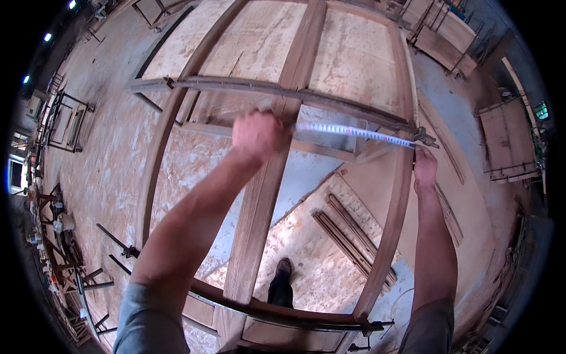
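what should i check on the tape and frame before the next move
1. Left hand closed over the tape end at the centre upright: ok.
2. Right hand holding the tape at the right stile: ok.
3. Measuring tape stretched in an unbroken line between the hands, no sag: ok.
4. Tape parallel to the bar clamp above it: roughly; cannot tell exactly through the fisheye bend.
5. Tape markings readable: not ok, blurred.
6. Near bar clamp lying across the frame's lower end: ok; tightness cannot tell.
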Demonstrator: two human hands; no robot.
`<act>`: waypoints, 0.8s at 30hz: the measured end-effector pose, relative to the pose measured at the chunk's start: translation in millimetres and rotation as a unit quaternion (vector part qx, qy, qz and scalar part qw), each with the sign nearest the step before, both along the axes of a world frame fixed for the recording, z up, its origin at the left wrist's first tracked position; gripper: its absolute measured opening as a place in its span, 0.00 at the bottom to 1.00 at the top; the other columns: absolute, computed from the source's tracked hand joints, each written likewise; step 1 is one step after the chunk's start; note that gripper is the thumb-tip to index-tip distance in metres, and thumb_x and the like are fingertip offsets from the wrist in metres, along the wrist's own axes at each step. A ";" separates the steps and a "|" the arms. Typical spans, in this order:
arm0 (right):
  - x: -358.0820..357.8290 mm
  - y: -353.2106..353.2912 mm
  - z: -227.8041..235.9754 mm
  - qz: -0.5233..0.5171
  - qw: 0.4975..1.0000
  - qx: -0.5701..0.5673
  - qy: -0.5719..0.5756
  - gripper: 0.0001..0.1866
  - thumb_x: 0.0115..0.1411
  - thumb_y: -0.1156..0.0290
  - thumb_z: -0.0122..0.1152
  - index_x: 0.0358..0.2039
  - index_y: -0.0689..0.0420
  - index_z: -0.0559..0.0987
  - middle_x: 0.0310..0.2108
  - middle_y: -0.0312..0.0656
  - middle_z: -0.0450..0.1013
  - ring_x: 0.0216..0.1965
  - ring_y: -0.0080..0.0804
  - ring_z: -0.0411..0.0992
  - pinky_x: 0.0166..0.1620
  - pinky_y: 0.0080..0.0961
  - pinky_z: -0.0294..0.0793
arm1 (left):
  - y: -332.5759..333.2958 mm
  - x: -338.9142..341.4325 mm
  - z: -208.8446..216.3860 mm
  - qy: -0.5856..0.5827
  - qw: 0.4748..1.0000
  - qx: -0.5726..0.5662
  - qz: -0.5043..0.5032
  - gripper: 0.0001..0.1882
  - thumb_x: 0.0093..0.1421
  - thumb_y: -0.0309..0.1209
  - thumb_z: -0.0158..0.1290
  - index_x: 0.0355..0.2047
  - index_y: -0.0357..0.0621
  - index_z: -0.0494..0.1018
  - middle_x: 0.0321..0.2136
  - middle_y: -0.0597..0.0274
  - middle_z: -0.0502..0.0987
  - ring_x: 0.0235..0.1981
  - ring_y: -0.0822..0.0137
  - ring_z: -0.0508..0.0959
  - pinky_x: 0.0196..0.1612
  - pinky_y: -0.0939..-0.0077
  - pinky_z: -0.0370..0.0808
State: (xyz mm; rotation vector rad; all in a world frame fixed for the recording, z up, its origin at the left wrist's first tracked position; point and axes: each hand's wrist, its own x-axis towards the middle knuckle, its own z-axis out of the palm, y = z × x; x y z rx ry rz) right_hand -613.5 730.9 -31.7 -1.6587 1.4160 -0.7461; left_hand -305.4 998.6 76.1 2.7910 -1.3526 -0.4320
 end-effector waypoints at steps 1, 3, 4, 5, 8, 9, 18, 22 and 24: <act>-5.7 8.2 10.5 -0.013 0.996 0.066 -0.063 0.15 0.64 0.63 0.50 0.42 0.59 0.79 0.34 0.40 0.77 0.35 0.29 0.73 0.38 0.31 0.72 | 12.5 -13.4 6.4 0.059 0.998 0.000 -0.006 0.18 0.62 0.50 0.48 0.35 0.55 0.80 0.31 0.56 0.80 0.35 0.55 0.81 0.39 0.62 0.77; -12.3 33.3 35.4 0.025 0.985 0.062 -0.158 0.13 0.66 0.65 0.50 0.40 0.60 0.79 0.30 0.36 0.75 0.32 0.23 0.71 0.35 0.26 0.71 | 48.4 -46.0 6.6 0.115 0.992 -0.043 -0.034 0.17 0.60 0.52 0.51 0.37 0.57 0.80 0.29 0.60 0.80 0.28 0.56 0.80 0.31 0.63 0.77; -15.6 53.4 46.4 0.040 0.975 0.070 -0.208 0.13 0.66 0.66 0.49 0.39 0.60 0.78 0.30 0.37 0.75 0.31 0.23 0.71 0.35 0.25 0.71 | 68.0 -62.2 2.0 0.136 0.987 -0.074 -0.042 0.18 0.60 0.52 0.51 0.36 0.55 0.80 0.28 0.58 0.80 0.28 0.56 0.80 0.31 0.64 0.77; -23.2 76.6 54.1 0.053 0.963 0.078 -0.253 0.13 0.66 0.66 0.49 0.38 0.61 0.78 0.30 0.38 0.75 0.31 0.24 0.71 0.35 0.24 0.72 | 83.5 -79.2 16.3 0.197 0.977 -0.065 -0.048 0.17 0.61 0.50 0.51 0.35 0.53 0.80 0.27 0.55 0.79 0.27 0.56 0.79 0.31 0.66 0.77; -32.6 167.8 79.2 0.100 0.954 0.115 -0.257 0.13 0.67 0.67 0.47 0.35 0.62 0.77 0.29 0.39 0.75 0.28 0.23 0.72 0.34 0.23 0.72 | 149.6 -117.7 7.8 0.285 0.948 -0.133 -0.044 0.16 0.62 0.48 0.49 0.33 0.54 0.81 0.22 0.55 0.78 0.23 0.54 0.79 0.27 0.63 0.76; -35.9 199.8 90.9 0.132 0.954 0.130 -0.237 0.13 0.68 0.67 0.46 0.34 0.62 0.77 0.28 0.40 0.75 0.28 0.23 0.72 0.33 0.22 0.72 | 167.5 -129.7 17.0 0.313 0.943 -0.107 -0.024 0.16 0.62 0.49 0.49 0.35 0.54 0.81 0.23 0.54 0.78 0.25 0.54 0.79 0.29 0.63 0.77; -97.9 458.7 124.1 0.255 0.874 0.390 -0.136 0.11 0.68 0.71 0.46 0.34 0.65 0.75 0.28 0.42 0.74 0.27 0.26 0.73 0.32 0.23 0.73 | 396.6 -219.3 25.0 0.538 0.817 -0.082 0.190 0.14 0.65 0.39 0.50 0.37 0.42 0.78 0.25 0.59 0.79 0.25 0.69 0.78 0.30 0.73 0.75; -134.1 556.7 132.0 0.297 0.827 0.475 -0.046 0.13 0.68 0.69 0.47 0.36 0.65 0.75 0.29 0.40 0.74 0.28 0.23 0.72 0.32 0.20 0.72 | 510.3 -269.6 12.2 0.660 0.627 -0.147 0.387 0.20 0.64 0.43 0.52 0.40 0.34 0.76 0.22 0.64 0.74 0.23 0.73 0.75 0.26 0.78 0.71; -159.7 600.8 127.0 0.321 0.812 0.486 -0.022 0.13 0.68 0.68 0.47 0.38 0.65 0.75 0.30 0.39 0.74 0.28 0.21 0.72 0.32 0.18 0.73 | 560.3 -297.5 6.1 0.627 0.647 -0.168 0.400 0.22 0.64 0.42 0.51 0.47 0.33 0.73 0.24 0.66 0.73 0.26 0.75 0.73 0.28 0.81 0.70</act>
